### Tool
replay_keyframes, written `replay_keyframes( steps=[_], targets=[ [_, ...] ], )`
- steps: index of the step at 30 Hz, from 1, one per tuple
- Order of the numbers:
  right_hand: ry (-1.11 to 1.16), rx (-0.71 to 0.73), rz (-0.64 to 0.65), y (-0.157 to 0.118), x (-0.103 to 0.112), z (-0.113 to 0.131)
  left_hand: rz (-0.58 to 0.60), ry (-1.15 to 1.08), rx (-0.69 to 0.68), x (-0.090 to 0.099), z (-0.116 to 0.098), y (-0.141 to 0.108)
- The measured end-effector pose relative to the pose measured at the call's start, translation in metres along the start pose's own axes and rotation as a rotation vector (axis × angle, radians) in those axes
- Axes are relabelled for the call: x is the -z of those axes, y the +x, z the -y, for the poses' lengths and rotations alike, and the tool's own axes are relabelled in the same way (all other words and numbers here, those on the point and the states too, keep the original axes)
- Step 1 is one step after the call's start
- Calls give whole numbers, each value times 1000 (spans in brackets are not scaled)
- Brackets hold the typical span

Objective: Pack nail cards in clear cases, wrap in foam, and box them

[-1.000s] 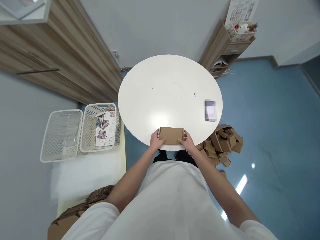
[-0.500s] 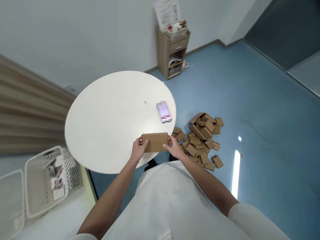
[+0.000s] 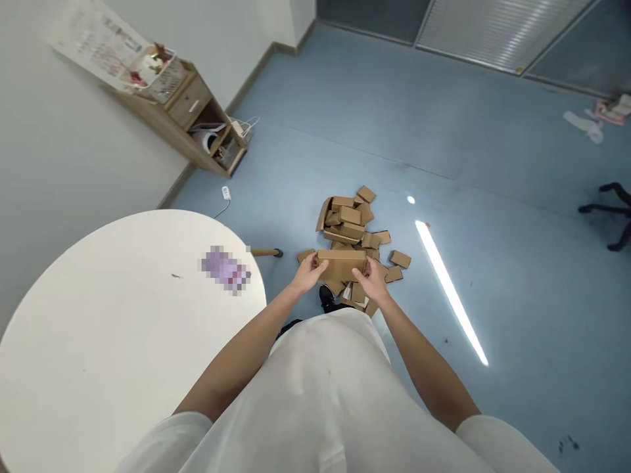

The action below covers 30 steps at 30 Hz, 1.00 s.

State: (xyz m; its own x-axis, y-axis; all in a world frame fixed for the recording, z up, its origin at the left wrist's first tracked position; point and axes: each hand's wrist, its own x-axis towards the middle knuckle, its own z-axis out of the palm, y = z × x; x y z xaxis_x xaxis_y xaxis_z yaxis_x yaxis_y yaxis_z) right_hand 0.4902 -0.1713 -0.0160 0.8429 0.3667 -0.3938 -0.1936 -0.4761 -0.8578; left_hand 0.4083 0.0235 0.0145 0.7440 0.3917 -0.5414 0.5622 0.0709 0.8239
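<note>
Between my two hands I hold a closed brown cardboard box [image 3: 340, 266], level and in front of my body. My left hand [image 3: 309, 272] grips its left end, thumb on the near face. At the other end my right hand [image 3: 371, 278] grips it the same way, fingers partly hidden behind the box. Below it on the floor lies a pile of small cardboard boxes [image 3: 351, 215], several of them heaped in a larger open carton. The held box covers part of that pile.
A round white table [image 3: 123, 341] stands at my left, with a blurred purple item [image 3: 225, 268] near its edge. Beyond it are a wooden cabinet [image 3: 182, 118] and a white power strip [image 3: 226, 193]. A black chair base [image 3: 611, 210] shows at the far right.
My view has turned to the right. Both hands have carried the box from over the table's edge to above the pile on the floor.
</note>
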Motion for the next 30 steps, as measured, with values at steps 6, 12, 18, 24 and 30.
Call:
replay_keyframes(
  steps=[6, 12, 18, 24, 30],
  targets=[
    [-69, -34, -206, -7, 17, -13, 188, 171, -75, -26, -19, 11],
    [-91, -141, -32, -9, -5, -14, 108, 216, 2, -2, 5, -3],
    [-133, -57, 164, 11, -34, 9, -108, 96, 63, 33, 29, -29],
    [-203, 39, 454, 22, -86, 41, -364, -106, 135, 61, 63, -76],
    [-306, 157, 765, 9, -150, 72, -617, -328, 244, 83, 100, -141]
  ],
)
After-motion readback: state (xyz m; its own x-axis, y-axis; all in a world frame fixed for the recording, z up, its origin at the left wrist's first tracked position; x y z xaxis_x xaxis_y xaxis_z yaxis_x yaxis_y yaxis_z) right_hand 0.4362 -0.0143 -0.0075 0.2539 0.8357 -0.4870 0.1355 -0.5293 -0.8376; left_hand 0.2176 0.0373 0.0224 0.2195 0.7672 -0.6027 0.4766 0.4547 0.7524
